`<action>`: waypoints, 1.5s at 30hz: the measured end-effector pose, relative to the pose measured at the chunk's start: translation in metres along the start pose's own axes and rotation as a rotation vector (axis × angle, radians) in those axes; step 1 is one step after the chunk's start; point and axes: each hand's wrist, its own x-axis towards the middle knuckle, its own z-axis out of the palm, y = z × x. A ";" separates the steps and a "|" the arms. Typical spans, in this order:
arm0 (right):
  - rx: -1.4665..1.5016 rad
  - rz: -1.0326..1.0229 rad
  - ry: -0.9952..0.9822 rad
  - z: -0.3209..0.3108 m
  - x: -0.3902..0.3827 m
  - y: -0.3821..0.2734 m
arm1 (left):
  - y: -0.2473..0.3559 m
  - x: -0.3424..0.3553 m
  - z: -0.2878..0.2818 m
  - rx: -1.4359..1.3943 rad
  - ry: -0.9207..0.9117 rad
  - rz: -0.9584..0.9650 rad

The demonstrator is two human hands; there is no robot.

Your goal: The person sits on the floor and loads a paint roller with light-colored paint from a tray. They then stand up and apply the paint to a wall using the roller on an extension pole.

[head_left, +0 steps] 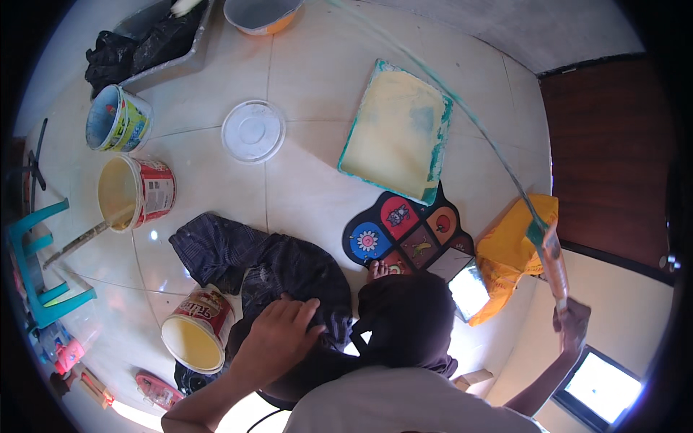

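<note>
My right hand (pixel 572 322) is closed round the stained, orange-brown handle of a long thin rod (pixel 498 148) at the right. Green colouring marks the handle's upper part, and the rod slants up and left until its far end leaves the picture at the top. My left hand (pixel 283 332) lies on my dark-clad leg, fingers loosely extended, with nothing seen in it. Ahead of me sits a green-edged paint tray (pixel 437 148) coated with cream paint. A bucket (pixel 209 312) with a cream inside stands beside my left forearm.
Left are a red-labelled bucket (pixel 160 189) with a stick in it, a yellow-labelled bucket (pixel 131 124) and a teal plastic stool (pixel 29 249). A white lid (pixel 253 131), dark cloth (pixel 216 249), patterned mat (pixel 393 216) and yellow bag (pixel 516 238) lie on the tiles. A brown door (pixel 606 166) stands right.
</note>
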 end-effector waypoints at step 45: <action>0.050 0.254 -0.087 0.011 -0.020 -0.132 | 0.293 -0.154 -0.147 -0.155 -0.170 -0.649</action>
